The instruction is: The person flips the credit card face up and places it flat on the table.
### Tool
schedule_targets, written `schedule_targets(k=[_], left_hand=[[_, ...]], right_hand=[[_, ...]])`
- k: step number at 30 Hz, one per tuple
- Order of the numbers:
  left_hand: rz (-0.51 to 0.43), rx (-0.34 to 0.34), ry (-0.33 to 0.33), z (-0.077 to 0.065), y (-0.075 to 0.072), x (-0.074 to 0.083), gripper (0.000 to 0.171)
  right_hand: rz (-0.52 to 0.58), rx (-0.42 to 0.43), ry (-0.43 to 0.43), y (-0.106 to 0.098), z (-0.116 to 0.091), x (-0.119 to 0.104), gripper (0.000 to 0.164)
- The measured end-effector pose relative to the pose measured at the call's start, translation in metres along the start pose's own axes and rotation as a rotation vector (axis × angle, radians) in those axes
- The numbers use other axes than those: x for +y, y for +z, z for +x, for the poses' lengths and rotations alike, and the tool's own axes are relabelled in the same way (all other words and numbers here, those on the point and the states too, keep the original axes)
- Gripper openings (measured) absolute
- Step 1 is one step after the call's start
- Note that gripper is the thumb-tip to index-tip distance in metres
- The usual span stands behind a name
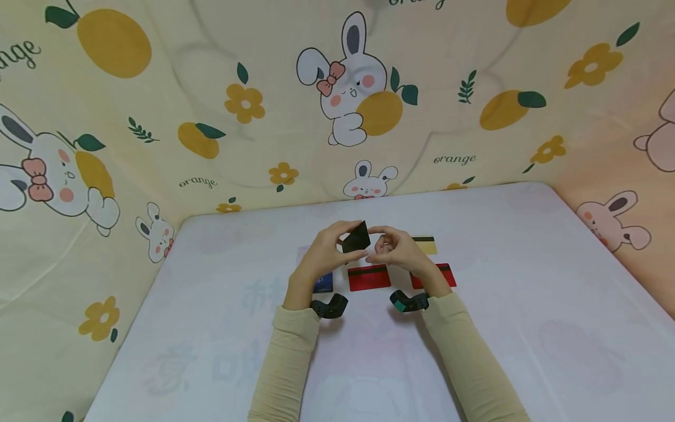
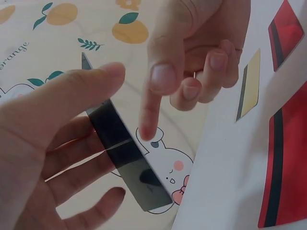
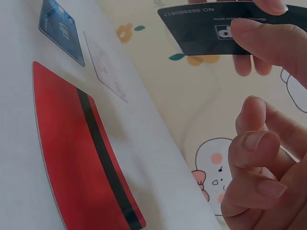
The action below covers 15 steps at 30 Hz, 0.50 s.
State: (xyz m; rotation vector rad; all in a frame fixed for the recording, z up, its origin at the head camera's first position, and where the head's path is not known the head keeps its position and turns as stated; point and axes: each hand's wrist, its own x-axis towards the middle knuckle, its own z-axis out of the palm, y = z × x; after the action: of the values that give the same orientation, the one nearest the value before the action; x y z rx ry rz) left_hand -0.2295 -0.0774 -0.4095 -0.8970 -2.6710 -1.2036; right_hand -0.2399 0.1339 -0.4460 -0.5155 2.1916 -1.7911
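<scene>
My left hand [image 1: 323,253] holds a black card [image 1: 357,238] above the table, gripping it between thumb and fingers. The card stands tilted; white print and a small logo show on its face in the right wrist view. Just to its right is my right hand [image 1: 402,251], holding nothing, with index finger and thumb extended toward the card and the other fingers loosely curled. In the right wrist view a gap shows between the right fingers [image 3: 254,143] and the card. Below the hands lies a red card [image 1: 369,282] with a dark stripe.
A second red card [image 1: 447,274] lies partly under my right forearm, with a gold card [image 1: 426,246] behind it. By my left wrist are a blue card [image 1: 323,283] and a pale card [image 1: 302,252]. A patterned curtain [image 1: 295,123] hangs behind the white table [image 1: 527,264].
</scene>
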Motion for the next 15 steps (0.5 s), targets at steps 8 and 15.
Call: schedule_targets(k=[8, 15], left_hand=[[0.006, -0.007, 0.003, -0.0007, -0.0002, 0.0031, 0.061], [-0.008, -0.014, 0.023, -0.0006, -0.0002, 0.0079, 0.061]], right_hand=[[-0.013, -0.004, -0.003, 0.0023, -0.0012, -0.0013, 0.064], [0.002, -0.003, 0.013, 0.005, -0.0012, -0.0011, 0.067]])
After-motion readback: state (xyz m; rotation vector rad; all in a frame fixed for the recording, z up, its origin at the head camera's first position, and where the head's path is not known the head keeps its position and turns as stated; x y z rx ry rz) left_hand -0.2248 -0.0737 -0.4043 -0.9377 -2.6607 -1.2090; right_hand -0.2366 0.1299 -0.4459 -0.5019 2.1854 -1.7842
